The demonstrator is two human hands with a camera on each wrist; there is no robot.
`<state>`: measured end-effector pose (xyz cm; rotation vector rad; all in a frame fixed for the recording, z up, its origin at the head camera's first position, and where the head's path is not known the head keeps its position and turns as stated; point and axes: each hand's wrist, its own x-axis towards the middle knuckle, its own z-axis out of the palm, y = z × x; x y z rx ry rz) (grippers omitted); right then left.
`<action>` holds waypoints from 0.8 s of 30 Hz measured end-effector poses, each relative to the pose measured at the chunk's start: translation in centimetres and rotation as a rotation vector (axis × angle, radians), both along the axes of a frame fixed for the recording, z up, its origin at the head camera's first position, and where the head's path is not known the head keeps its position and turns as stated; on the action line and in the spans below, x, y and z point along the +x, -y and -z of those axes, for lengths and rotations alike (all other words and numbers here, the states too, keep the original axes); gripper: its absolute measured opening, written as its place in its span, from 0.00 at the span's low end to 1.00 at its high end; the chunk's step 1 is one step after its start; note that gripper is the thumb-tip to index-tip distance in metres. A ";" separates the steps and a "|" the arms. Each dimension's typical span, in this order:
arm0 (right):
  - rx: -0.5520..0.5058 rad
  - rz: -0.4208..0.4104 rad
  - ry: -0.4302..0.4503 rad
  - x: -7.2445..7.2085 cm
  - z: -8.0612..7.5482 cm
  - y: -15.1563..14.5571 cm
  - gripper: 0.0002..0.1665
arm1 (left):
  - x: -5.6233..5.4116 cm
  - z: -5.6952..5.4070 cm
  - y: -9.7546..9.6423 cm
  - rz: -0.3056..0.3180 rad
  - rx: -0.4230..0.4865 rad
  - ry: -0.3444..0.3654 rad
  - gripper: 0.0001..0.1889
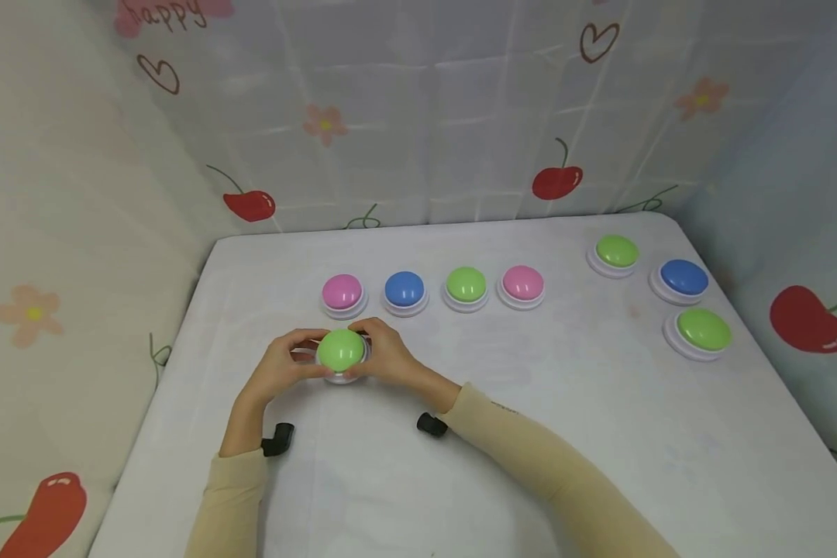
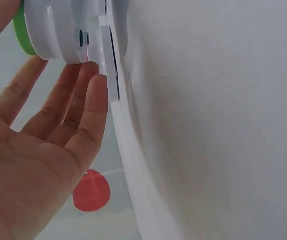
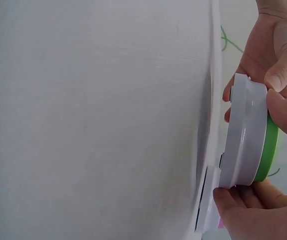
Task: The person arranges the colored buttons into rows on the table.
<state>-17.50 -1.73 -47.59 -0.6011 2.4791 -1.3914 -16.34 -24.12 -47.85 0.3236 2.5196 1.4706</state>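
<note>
Gripping one side, left hand [image 1: 282, 366] has the green button [image 1: 341, 350] just off the table [image 1: 363, 480], nearside of the leftmost pink button [image 1: 342, 292]; right hand [image 1: 392, 355] grips opposite. From here I'd say: level, even squeeze, don't press the top.

Curtain [image 1: 425, 147] reads "happy" [image 1: 165, 13]; sleeve lettering [image 1: 505, 408] seems illegible.

White table [image 1: 565, 387] | pale curtain [image 1: 425, 116] behind it | red cherries [image 1: 556, 183] printed low | orange flowers [image 1: 325, 124], outlined hearts [image 1: 599, 43] higher | word "happy" [image 1: 174, 13], upper left
</note>
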 end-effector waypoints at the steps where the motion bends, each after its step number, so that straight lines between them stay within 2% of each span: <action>1: 0.005 0.000 0.004 0.0 0.1 0.1 0.44 | 0.0 0.1 0.0 0.001 -0.007 0.000 0.33; 13: 0.033 0.006 0.054 -0.5 1.1 0.5 0.44 | 0.0 0.6 0.1 -0.002 -0.077 0.014 0.33; 24: 0.031 0.015 0.023 -0.7 1.9 0.9 0.44 | -0.1 1.1 0.5 -0.018 -0.082 0.032 0.34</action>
